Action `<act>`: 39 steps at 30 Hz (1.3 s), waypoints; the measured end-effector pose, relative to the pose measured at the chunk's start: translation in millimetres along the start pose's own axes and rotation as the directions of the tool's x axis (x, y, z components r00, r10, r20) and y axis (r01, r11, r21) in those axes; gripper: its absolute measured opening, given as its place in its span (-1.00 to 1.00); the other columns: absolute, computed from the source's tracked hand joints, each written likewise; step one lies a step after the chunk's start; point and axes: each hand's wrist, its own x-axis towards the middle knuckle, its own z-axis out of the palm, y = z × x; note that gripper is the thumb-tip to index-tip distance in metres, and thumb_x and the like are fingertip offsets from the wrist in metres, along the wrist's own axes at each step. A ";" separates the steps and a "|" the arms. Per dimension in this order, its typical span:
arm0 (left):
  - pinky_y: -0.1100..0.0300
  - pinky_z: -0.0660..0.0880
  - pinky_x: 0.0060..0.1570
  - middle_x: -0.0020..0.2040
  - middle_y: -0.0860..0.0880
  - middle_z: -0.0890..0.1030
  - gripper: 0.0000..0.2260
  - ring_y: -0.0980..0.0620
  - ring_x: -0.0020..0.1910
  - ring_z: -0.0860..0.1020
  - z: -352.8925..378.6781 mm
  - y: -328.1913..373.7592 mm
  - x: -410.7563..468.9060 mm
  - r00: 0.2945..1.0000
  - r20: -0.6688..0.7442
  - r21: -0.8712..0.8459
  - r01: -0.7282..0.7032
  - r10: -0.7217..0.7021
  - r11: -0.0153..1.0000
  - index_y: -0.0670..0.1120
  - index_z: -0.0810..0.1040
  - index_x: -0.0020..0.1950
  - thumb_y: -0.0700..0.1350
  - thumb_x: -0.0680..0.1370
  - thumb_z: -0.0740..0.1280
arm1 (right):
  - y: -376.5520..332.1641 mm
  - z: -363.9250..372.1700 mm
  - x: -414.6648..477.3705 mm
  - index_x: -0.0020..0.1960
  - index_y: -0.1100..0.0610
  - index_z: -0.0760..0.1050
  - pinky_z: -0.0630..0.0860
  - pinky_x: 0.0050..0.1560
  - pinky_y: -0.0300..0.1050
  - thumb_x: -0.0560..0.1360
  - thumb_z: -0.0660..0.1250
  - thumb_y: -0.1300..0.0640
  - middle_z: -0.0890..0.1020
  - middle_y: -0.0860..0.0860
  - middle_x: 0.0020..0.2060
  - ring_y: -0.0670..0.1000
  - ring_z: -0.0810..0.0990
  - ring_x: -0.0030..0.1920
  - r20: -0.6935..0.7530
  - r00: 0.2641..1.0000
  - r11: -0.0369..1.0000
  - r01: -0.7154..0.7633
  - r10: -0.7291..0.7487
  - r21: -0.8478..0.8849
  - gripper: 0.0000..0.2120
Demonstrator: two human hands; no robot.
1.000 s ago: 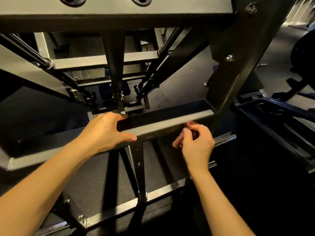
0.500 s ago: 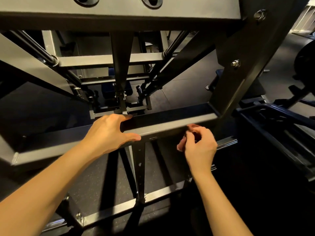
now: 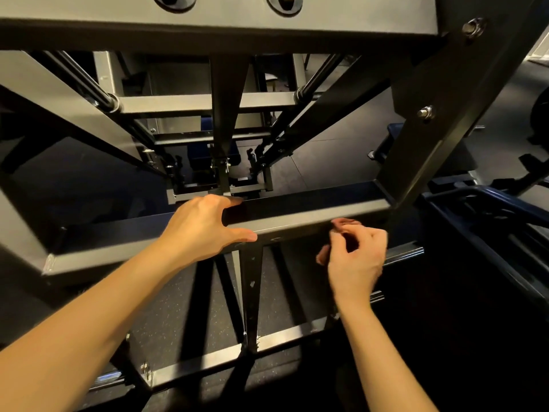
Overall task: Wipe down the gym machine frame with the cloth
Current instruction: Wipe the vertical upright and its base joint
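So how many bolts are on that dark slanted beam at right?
2: an upper bolt near the beam's top, and a lower bolt midway down. More may be hidden.

right hand [image 3: 355,257]: kinda motion-blurred, and the gap inside its curled fingers [image 3: 344,223] was too dark to tell if anything was pinched there
right forearm [image 3: 383,358]: ran off the bottom edge
left hand [image 3: 202,230]: only the index finger showed on the grey steel crossbar [image 3: 312,218], the rest sat hidden behind it
left forearm [image 3: 89,316]: cut by the left edge
grey bolted plate [image 3: 356,13]: sliced by the top edge, both bolt heads half gone
dark blue frame [image 3: 505,205]: ran out the right edge
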 end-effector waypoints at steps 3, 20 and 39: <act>-0.09 0.46 0.37 0.48 -0.06 0.48 -0.10 -0.10 0.46 0.43 0.3 -1.7 1.6 1.000 -0.005 -0.023 -0.001 0.001 1.000 0.03 0.39 0.55 0.45 0.31 0.39 | -3.3 11.1 -6.8 -0.02 -0.02 0.56 0.65 -0.01 -0.01 0.54 0.45 0.08 0.39 -0.14 0.09 -0.06 0.55 0.06 -0.058 0.996 0.995 -0.074 0.070 -0.070 -0.92; -0.08 0.48 0.35 0.47 -0.05 0.47 -0.17 -0.07 0.42 0.45 -3.2 -22.9 -9.1 1.000 -0.022 -0.052 -0.023 0.022 0.998 0.04 0.34 0.57 0.37 0.40 0.44 | -26.0 36.6 -52.9 0.01 0.07 0.62 0.62 0.09 -0.03 0.53 0.46 0.19 0.44 -0.10 0.15 -0.08 0.53 0.13 0.059 0.994 0.995 0.090 -0.093 0.049 -0.92; 0.01 0.46 0.31 0.47 0.00 0.49 -0.13 0.00 0.41 0.46 -10.9 -68.8 -30.3 0.993 -0.092 -0.102 0.058 -0.068 0.993 0.07 0.37 0.56 0.39 0.32 0.47 | -62.4 72.8 -103.4 0.01 0.10 0.65 0.59 0.02 -0.10 0.51 0.46 0.22 0.48 -0.05 0.09 -0.05 0.54 0.07 0.315 0.878 0.933 0.349 -0.359 0.092 -0.91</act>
